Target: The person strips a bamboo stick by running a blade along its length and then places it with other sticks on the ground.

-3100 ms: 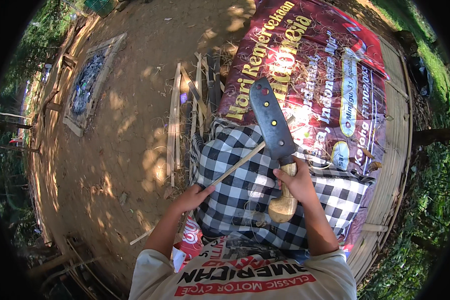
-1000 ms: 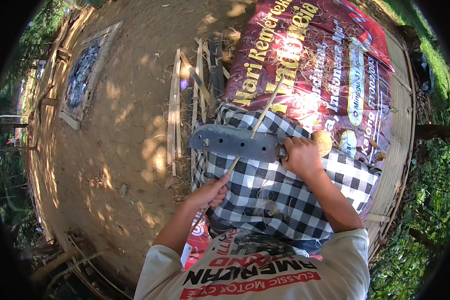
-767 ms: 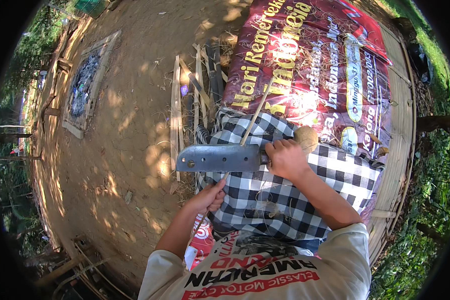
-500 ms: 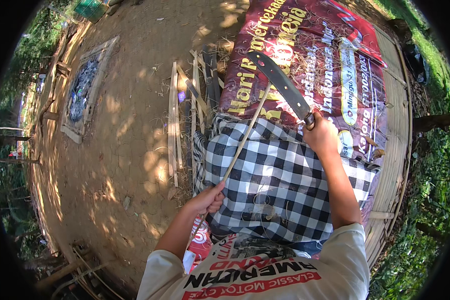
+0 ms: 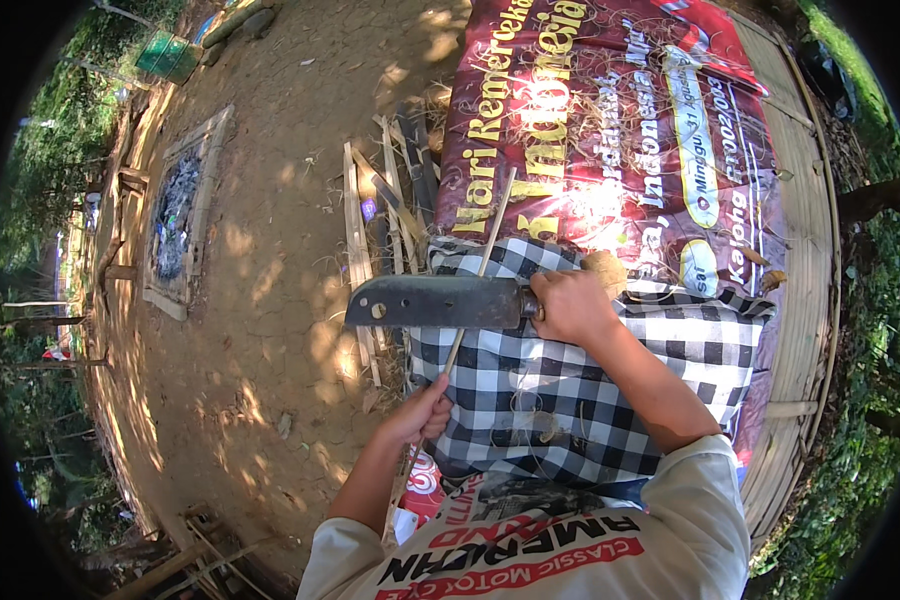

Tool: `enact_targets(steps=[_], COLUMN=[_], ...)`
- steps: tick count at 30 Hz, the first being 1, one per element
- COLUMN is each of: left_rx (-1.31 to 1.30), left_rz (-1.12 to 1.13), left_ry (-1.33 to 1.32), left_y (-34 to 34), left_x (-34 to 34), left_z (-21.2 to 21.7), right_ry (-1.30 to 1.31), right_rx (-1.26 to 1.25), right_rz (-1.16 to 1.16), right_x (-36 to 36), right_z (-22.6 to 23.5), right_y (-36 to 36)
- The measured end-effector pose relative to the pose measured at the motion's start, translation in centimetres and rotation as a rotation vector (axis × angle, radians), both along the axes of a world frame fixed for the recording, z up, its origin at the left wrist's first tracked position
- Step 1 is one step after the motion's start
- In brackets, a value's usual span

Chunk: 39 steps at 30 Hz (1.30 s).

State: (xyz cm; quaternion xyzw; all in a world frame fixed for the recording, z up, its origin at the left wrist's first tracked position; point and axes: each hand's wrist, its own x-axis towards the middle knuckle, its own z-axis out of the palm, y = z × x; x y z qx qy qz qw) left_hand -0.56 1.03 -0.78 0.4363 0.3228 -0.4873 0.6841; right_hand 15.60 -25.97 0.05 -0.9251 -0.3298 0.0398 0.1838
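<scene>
Stick (image 5: 500,215), thin and pale, ran on a slant across the middle of the view, its near end passing below the left hand (image 5: 422,412) and its far end lying over the banner (image 5: 490,100).

Farthest left, a fence of rails (image 5: 122,272) edged the greenery. Next came a low rectangular frame (image 5: 165,304) filled with ash, set on brown earth (image 5: 280,250). A broad stretch of that earth, dappled with sun, separated the frame from a row of wooden slats (image 5: 353,215); a small purple scrap (image 5: 369,210) lay among them.

Just right of the slats' near ends, the left hand had its fingers clenched around the stick, close to the left edge of the checked cloth (image 5: 570,390) that covered the lap. Farther up, the machete (image 5: 435,303) lay crosswise over the stick, its tip jutting past the cloth's left edge toward the slats. Whether blade and wood touched could not be told. A short gap separated the blade's lower edge from the left hand.

At the blade's right end, the right hand (image 5: 577,305) had its fingers wrapped around the handle (image 5: 604,270), whose rounded butt stuck out behind. Beyond that hand, cloth and banner spread to the bamboo platform (image 5: 800,260), whose curved rim bordered foliage at far right.
</scene>
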Motion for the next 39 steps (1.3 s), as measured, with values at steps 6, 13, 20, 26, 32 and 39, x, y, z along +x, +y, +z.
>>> enact_targets(steps=[6, 13, 20, 26, 32, 39], left_rx=[0.016, 0.018, -0.012, 0.014, 0.029, 0.032], left_rz=[0.019, -0.02, 0.009, -0.004, 0.008, -0.004], left_ry=[0.075, 0.024, 0.059, 0.032, 0.071, 0.058], left_y=[0.1, 0.3, 0.1, 0.2, -0.2, 0.3], left_x=[0.4, 0.3, 0.7, 0.1, 0.7, 0.3], left_z=[-0.5, -0.4, -0.1, -0.2, 0.3, -0.4], right_ry=[0.041, -0.02, 0.099, -0.116, -0.064, -0.126], right_rx=[-0.044, -0.031, -0.019, -0.081, 0.092, -0.013], right_rz=[-0.162, 0.025, -0.193, 0.143, -0.293, 0.053], right_x=[0.0, 1.0, 0.0, 1.4, 5.0, 2.3], right_z=[0.5, -0.3, 0.6, -0.4, -0.2, -1.2], right_y=[0.2, 0.1, 0.9, 0.0, -1.2, 0.0])
